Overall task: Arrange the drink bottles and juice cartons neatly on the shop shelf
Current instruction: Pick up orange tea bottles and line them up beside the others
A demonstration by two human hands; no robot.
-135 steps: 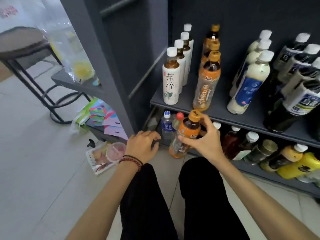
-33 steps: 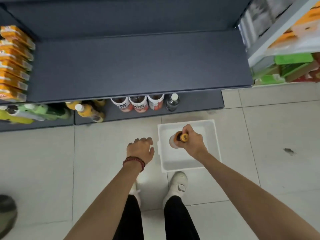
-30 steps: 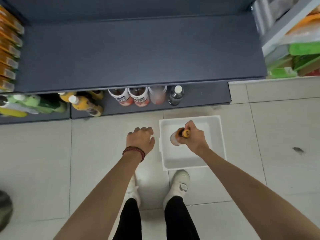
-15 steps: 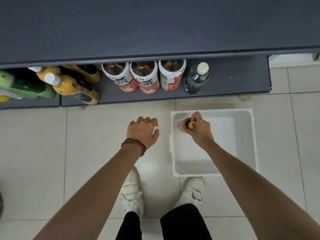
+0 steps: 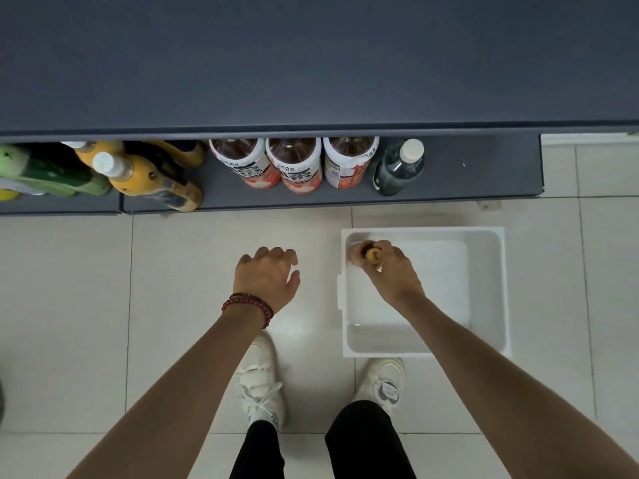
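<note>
Soft even light, wide-angle edge distortion

The dark blue-grey metal shelf is plain. The pale cream floor tiles have thin grey joints. The rectangular plastic bin is white. The small plastic bottle has an orange cap. Three brown tea bottles wear white-and-red labels. The bead bracelet is dark red.
</note>
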